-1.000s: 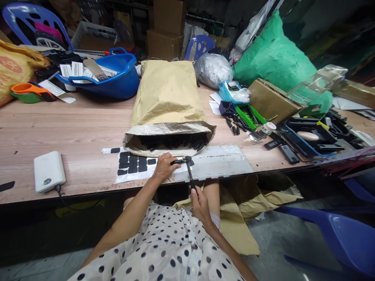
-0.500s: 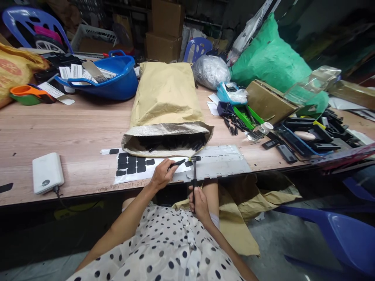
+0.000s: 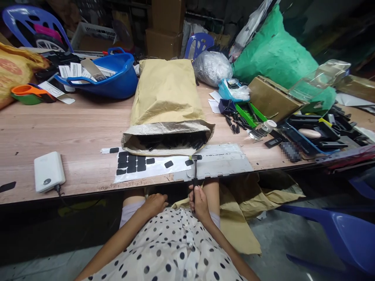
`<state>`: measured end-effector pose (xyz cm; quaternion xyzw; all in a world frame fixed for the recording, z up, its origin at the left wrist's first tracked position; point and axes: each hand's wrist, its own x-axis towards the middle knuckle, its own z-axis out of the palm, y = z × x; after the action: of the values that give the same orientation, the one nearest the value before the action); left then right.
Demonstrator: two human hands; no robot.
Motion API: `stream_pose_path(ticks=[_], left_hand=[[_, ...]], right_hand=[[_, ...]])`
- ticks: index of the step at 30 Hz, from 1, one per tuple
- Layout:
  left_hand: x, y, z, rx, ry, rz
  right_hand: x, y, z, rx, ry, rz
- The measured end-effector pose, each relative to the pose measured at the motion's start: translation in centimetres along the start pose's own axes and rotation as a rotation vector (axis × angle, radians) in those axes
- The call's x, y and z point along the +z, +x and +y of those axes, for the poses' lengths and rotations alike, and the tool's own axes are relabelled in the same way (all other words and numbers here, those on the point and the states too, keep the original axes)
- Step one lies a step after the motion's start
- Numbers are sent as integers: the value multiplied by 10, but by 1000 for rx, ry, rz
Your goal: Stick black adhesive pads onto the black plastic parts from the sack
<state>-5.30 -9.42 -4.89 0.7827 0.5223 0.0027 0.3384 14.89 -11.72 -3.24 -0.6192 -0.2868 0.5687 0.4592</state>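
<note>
My right hand [image 3: 199, 200] is closed on the handle of a small hammer [image 3: 195, 168]. The hammer's head rests on a grey mat [image 3: 225, 164] at the table's near edge. My left hand [image 3: 154, 203] lies in my lap below the table edge, with the fingers curled down and whatever they hold hidden. A white sheet with several black pads [image 3: 136, 165] lies left of the mat. Behind it, an open brown paper sack [image 3: 166, 97] lies on its side with black stick-shaped parts [image 3: 172, 141] in its mouth.
A white power bank [image 3: 48, 171] sits at the near left of the wooden table [image 3: 73, 132]. A blue basin [image 3: 117, 80] stands at the back left. At right are a green bag [image 3: 272, 54] and trays of black parts [image 3: 307, 134], with a blue chair [image 3: 345, 234] lower right.
My left hand has drawn back from the sheet, where it held a black stick part, down to my lap. The hammer swung upright, its head now on the mat.
</note>
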Motion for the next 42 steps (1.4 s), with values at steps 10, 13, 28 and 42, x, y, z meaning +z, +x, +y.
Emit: stream_pose_path(ticks=[10, 13, 28, 42], left_hand=[[-122, 53, 26, 19, -85, 603], [-140, 84, 5, -201, 54, 867], [-95, 78, 10, 134, 111, 822], [-67, 88, 11, 241, -63, 702]], right_hand=[[2, 1, -2, 3, -1, -1], [4, 3, 0, -6, -3, -2], [4, 3, 0, -22, -32, -12], [-6, 3, 9, -166, -241, 41]])
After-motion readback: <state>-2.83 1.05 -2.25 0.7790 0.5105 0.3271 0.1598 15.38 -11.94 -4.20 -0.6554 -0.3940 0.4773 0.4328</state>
